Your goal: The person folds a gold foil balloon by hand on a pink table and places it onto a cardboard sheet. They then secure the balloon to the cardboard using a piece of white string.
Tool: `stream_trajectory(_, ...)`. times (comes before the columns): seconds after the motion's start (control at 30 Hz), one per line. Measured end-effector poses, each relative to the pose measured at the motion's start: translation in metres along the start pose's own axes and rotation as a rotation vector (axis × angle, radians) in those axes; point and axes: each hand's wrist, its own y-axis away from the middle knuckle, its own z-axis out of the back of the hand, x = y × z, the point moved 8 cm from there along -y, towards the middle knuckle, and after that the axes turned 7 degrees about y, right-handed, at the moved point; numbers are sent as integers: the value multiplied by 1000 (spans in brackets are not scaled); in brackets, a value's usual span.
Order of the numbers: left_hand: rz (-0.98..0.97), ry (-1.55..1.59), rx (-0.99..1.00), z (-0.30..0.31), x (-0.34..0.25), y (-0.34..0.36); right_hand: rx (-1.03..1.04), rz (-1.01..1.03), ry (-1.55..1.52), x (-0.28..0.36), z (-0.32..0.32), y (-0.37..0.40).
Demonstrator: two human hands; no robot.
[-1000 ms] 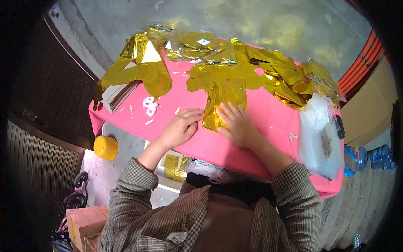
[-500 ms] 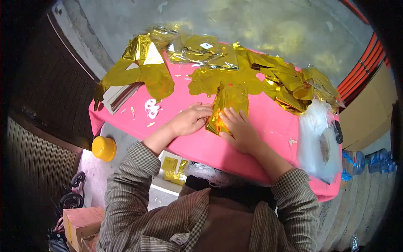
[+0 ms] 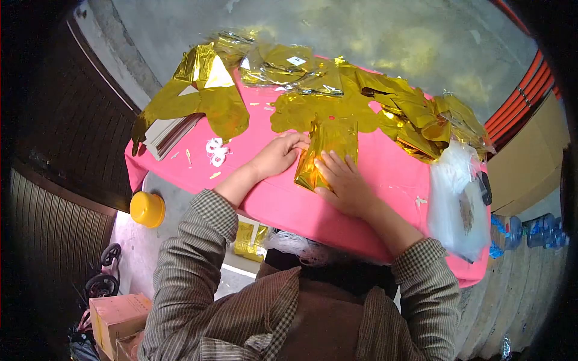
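A gold foil balloon point(image 3: 338, 135), flat and partly folded, lies near the middle of the table, its lower end a narrow shiny strip. My right hand point(image 3: 348, 185) is pressed flat on that strip with fingers spread. At the strip's left edge, my left hand point(image 3: 278, 156) has its fingers close together and bent, touching the foil; its thumb is mostly hidden. Beyond the strip spreads a wide scalloped part of gold foil point(image 3: 292, 114) with a small red spot near its middle.
The pink-covered table point(image 3: 391, 201) holds more gold foil balloons point(image 3: 226, 114), clear packets point(image 3: 289, 63), white ribbon coils point(image 3: 217, 151), a stack of paper strips point(image 3: 165, 138) and clear plastic bags point(image 3: 454, 204). A yellow tub point(image 3: 147, 209) stands below on the left. Cardboard point(image 3: 530, 156) leans at the right.
My left hand has slid up along the foil strip's left edge, and its fingers are more bunched. My right hand stays flat on the strip, almost in the same spot.
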Motion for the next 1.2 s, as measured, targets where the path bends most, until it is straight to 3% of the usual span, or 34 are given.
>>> stream_trajectory(0.13, 3, -207, 38, -6, -17, -4, -20, 16, 13, 1, 1, 1)
stream_trajectory(0.23, 36, -226, -82, 0, -18, -4, -46, 26, 26, 2, 2, 1)
stream_trajectory(0.3, -212, -394, -267, 10, -38, -1, -50, 28, 25, 2, 2, 1)
stream_trajectory(0.43, -132, -450, -127, 8, -22, -3, -53, 33, 24, 2, 2, 1)
stream_trajectory(0.7, -233, -694, 6, -6, -29, -1, -101, 42, 32, 1, 1, 0)
stream_trajectory(0.83, -294, -831, -82, -8, -40, 3, -40, 25, 5, -1, 0, -1)
stream_trajectory(1.03, -184, -754, -63, -4, -42, 3, -14, 17, -8, -2, -3, -2)
stream_trajectory(1.1, -335, -692, -32, -9, -45, 4, -16, 14, -3, -2, -4, -1)
stream_trajectory(1.2, -350, -705, -60, -8, -43, 4, -22, 10, 2, -2, -4, -1)
